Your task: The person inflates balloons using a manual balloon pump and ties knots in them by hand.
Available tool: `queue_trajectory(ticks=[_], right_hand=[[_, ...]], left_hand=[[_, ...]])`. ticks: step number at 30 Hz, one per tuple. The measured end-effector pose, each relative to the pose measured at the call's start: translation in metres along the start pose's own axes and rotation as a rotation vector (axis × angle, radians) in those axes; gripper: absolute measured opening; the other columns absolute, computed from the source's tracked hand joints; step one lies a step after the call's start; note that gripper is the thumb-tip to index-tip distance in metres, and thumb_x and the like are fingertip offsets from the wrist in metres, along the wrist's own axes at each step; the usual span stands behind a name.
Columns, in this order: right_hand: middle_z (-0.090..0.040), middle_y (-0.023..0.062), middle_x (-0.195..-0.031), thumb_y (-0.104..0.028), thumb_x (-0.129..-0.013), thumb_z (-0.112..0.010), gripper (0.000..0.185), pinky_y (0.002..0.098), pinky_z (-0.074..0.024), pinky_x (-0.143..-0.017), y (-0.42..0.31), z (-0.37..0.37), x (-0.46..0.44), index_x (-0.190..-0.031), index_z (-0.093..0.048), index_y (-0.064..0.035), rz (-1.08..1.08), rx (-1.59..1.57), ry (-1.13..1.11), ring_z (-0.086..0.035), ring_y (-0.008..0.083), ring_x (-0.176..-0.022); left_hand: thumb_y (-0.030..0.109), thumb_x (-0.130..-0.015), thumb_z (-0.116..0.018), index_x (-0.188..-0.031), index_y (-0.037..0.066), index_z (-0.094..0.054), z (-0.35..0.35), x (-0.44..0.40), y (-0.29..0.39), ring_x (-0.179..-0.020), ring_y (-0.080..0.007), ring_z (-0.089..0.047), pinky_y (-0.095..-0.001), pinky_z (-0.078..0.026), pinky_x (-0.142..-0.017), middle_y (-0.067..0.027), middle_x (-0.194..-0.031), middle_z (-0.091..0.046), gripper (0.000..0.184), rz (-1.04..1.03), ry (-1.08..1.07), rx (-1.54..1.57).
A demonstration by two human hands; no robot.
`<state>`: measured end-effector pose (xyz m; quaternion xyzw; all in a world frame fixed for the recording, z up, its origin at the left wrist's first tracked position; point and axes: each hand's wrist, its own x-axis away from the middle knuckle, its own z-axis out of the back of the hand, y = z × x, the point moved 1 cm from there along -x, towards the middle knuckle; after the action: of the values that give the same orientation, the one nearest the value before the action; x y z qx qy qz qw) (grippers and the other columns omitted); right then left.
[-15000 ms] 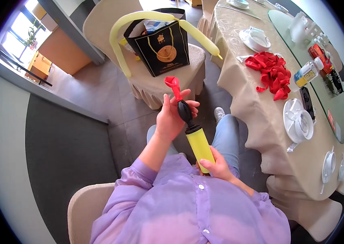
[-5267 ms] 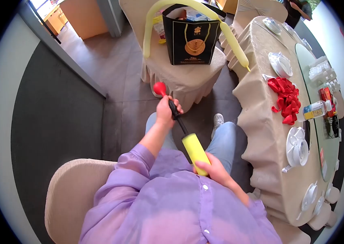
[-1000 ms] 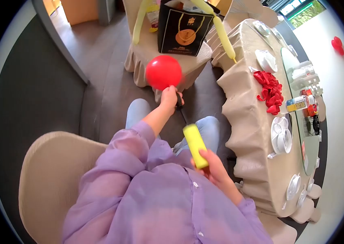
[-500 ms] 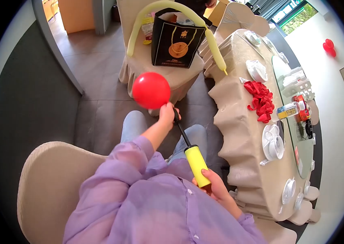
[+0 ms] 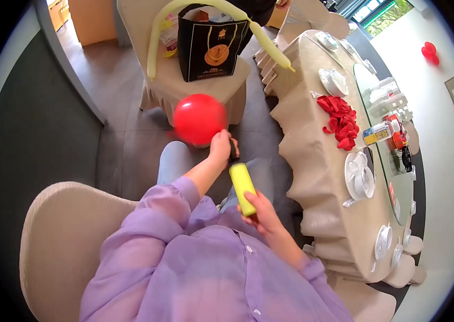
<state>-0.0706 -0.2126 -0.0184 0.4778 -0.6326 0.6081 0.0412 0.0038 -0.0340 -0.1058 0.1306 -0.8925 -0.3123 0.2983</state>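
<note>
My left hand [image 5: 221, 147] is closed around the black end of a hand balloon pump, beside the neck of a round red balloon [image 5: 199, 119]. The balloon is inflated and a little blurred. Its neck and the nozzle are hidden by my fingers. My right hand [image 5: 262, 213] grips the lower end of the pump's yellow barrel [image 5: 242, 185]. Hardly any black rod shows between the barrel and my left hand. Nearest on the right, a heap of red ribbon-like pieces or limp balloons [image 5: 339, 121] lies on the tablecloth; I cannot tell which.
Ahead, a covered chair [image 5: 133, 27] holds a black paper bag [image 5: 200, 56] with a long pale-yellow balloon [image 5: 153, 51] arched over it. To my right, a draped table [image 5: 313, 172] carries wrapped dishes [image 5: 359, 180], a bottle [image 5: 380, 133] and a glass turntable [image 5: 366, 86]. Another person's hand shows at the top.
The pump has been pushed in: the yellow barrel and my right hand moved up toward my left hand, covering the black rod. The balloon looks slightly larger. The view has shifted a little.
</note>
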Motion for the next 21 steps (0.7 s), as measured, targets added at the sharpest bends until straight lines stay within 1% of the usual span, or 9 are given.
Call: queue_trajectory(ticks=[2,3,5,7,10,13,15,18,21], right_hand=[[-0.053,0.0065,-0.070,-0.029,-0.083,-0.051,0.034,0.0189,-0.0319,-0.037,-0.003,-0.009,0.003,-0.107,-0.042,-0.0065,-0.016,-0.012,0.006,-0.042,0.0087,-0.042],[-0.053,0.0061,-0.070,-0.029,-0.083,-0.051,0.034,0.0189,-0.0318,-0.037,-0.007,-0.018,0.008,-0.107,-0.042,-0.0064,-0.024,-0.031,0.029,-0.042,0.0085,-0.042],[-0.054,0.0074,-0.070,-0.028,-0.084,-0.049,0.032,0.0182,-0.0316,-0.036,-0.010,-0.005,0.045,-0.107,-0.042,-0.0065,-0.110,-0.069,-0.020,-0.042,0.0082,-0.042],[-0.053,0.0084,-0.069,-0.026,-0.084,-0.048,0.030,0.0189,-0.0324,-0.036,-0.006,0.007,0.066,-0.105,-0.042,-0.0064,-0.119,-0.068,-0.013,-0.042,0.0094,-0.042],[-0.053,0.0089,-0.069,-0.026,-0.083,-0.049,0.029,0.0198,-0.0331,-0.036,-0.007,0.008,0.021,-0.103,-0.042,-0.0061,-0.127,-0.118,-0.017,-0.042,0.0103,-0.042],[-0.053,0.0087,-0.069,-0.026,-0.083,-0.050,0.030,0.0199,-0.0332,-0.036,-0.005,-0.012,-0.018,-0.103,-0.042,-0.0060,-0.012,-0.063,-0.020,-0.042,0.0104,-0.041],[-0.053,0.0086,-0.069,-0.026,-0.083,-0.050,0.031,0.0198,-0.0333,-0.036,-0.009,-0.012,0.012,-0.105,-0.042,-0.0060,-0.073,-0.098,-0.018,-0.042,0.0102,-0.041],[-0.053,0.0083,-0.069,-0.026,-0.083,-0.050,0.032,0.0197,-0.0328,-0.036,-0.001,0.007,0.051,-0.107,-0.042,-0.0060,-0.147,-0.117,0.015,-0.041,0.0099,-0.041],[-0.054,0.0080,-0.070,-0.026,-0.084,-0.049,0.033,0.0188,-0.0314,-0.035,0.000,0.009,0.022,-0.109,-0.041,-0.0061,-0.173,-0.102,0.025,-0.041,0.0088,-0.041]], left_hand=[[0.023,-0.086,-0.034,-0.078,0.008,-0.038,0.002,0.001,0.008,-0.036,-0.0217,-0.044,-0.0332,-0.037,-0.035,-0.0094,-0.054,-0.046,0.018,-0.054,-0.073,-0.062],[0.021,-0.085,-0.034,-0.077,0.008,-0.039,0.006,0.000,0.009,-0.036,-0.0216,-0.044,-0.0328,-0.036,-0.035,-0.0097,-0.054,-0.047,0.016,-0.022,-0.081,-0.082],[0.019,-0.084,-0.034,-0.079,0.008,-0.038,0.009,-0.005,0.015,-0.036,-0.0217,-0.044,-0.0327,-0.036,-0.035,-0.0097,-0.054,-0.046,0.013,-0.006,-0.037,-0.077],[0.019,-0.083,-0.033,-0.080,0.008,-0.037,0.013,-0.007,0.010,-0.037,-0.0219,-0.044,-0.0329,-0.036,-0.036,-0.0098,-0.055,-0.046,0.012,0.012,-0.011,-0.045],[0.019,-0.083,-0.033,-0.082,0.008,-0.036,0.012,-0.011,-0.001,-0.038,-0.0218,-0.045,-0.0329,-0.036,-0.035,-0.0095,-0.054,-0.046,0.011,0.039,0.003,0.022],[0.019,-0.083,-0.033,-0.082,0.008,-0.036,0.011,-0.006,0.004,-0.037,-0.0214,-0.046,-0.0319,-0.034,-0.033,-0.0092,-0.054,-0.046,0.012,0.017,-0.003,0.023],[0.019,-0.084,-0.033,-0.081,0.007,-0.038,0.019,-0.009,0.011,-0.036,-0.0215,-0.046,-0.0319,-0.034,-0.032,-0.0096,-0.054,-0.046,0.013,-0.021,-0.038,-0.121],[0.019,-0.083,-0.033,-0.081,0.007,-0.037,0.025,-0.017,0.007,-0.037,-0.0215,-0.046,-0.0326,-0.036,-0.033,-0.0096,-0.054,-0.045,0.013,0.014,0.035,-0.013],[0.019,-0.083,-0.033,-0.082,0.007,-0.037,0.022,-0.016,-0.004,-0.036,-0.0213,-0.045,-0.0329,-0.037,-0.035,-0.0094,-0.053,-0.045,0.013,0.037,0.016,0.007]])
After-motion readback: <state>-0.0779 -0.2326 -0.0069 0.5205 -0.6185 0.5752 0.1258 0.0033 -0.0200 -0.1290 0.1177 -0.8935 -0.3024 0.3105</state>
